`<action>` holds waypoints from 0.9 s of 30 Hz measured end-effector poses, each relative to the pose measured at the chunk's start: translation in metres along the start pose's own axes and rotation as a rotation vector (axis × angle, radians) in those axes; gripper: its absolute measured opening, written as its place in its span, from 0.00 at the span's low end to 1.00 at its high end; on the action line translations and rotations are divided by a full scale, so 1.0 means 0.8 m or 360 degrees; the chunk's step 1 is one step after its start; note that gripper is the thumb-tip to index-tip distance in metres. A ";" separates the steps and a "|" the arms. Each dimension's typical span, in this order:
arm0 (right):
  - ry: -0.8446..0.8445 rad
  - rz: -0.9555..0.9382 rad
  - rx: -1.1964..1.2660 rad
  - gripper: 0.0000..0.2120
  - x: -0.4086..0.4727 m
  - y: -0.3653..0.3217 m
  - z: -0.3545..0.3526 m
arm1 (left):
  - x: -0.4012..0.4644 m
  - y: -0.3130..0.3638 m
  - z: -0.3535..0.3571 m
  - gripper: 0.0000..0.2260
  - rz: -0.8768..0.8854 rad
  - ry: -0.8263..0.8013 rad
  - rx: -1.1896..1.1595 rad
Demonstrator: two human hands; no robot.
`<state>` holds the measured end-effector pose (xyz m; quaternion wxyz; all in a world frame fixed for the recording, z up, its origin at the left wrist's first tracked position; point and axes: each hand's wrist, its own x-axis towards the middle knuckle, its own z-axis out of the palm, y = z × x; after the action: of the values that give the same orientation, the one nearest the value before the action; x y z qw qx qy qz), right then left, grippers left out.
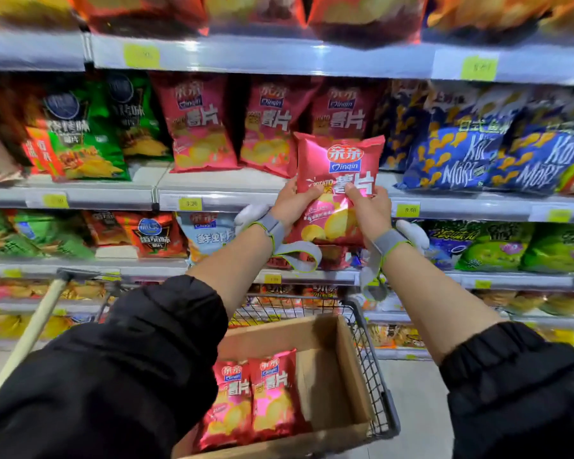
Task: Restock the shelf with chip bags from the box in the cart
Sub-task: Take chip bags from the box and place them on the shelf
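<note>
Head view: both hands, left [294, 202] and right [368, 208], clasp one pink bag [337, 180] upright by its lower half, long axis vertical. Just beyond the fingertips stands the matching pink row [265, 127] on the shelf [212, 185]; the box [328, 376] sits below the forearms.

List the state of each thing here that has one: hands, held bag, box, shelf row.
Left hand: grip closed on the pink chip bag.
Right hand: grip closed on the same bag.
Pink chip bag: upright, held before the shelf.
Cardboard box: open, two pink bags left.
Pink shelf row: three bags standing.
</note>
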<state>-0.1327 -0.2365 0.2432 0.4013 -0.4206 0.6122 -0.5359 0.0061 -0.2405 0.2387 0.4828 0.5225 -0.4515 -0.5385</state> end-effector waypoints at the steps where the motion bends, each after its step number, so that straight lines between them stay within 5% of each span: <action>1: 0.0034 -0.0023 0.0009 0.19 0.010 -0.009 -0.001 | 0.009 0.010 0.005 0.18 0.0020 -0.0008 0.0003; 5: 0.0112 -0.0135 0.0018 0.20 0.042 -0.034 0.002 | 0.034 0.040 0.020 0.18 0.0120 -0.0070 -0.0030; 9: 0.0139 -0.0196 0.0000 0.19 0.073 -0.057 0.014 | 0.069 0.054 0.025 0.37 0.0214 -0.0051 0.0120; 17: 0.0066 -0.0269 -0.0105 0.19 0.119 -0.066 0.034 | 0.122 0.059 0.017 0.32 0.0255 0.0035 0.0130; 23: 0.0063 -0.0208 -0.0064 0.29 0.139 -0.055 0.037 | 0.145 0.059 0.021 0.25 0.0280 0.0094 0.0294; 27: 0.0098 -0.0234 -0.0008 0.22 0.144 -0.054 0.034 | 0.150 0.061 0.026 0.25 0.0299 0.0075 0.0376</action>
<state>-0.1408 -0.3568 0.2786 0.3407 -0.4487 0.5932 -0.5751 -0.0111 -0.3663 0.2730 0.4765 0.5437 -0.5473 -0.4217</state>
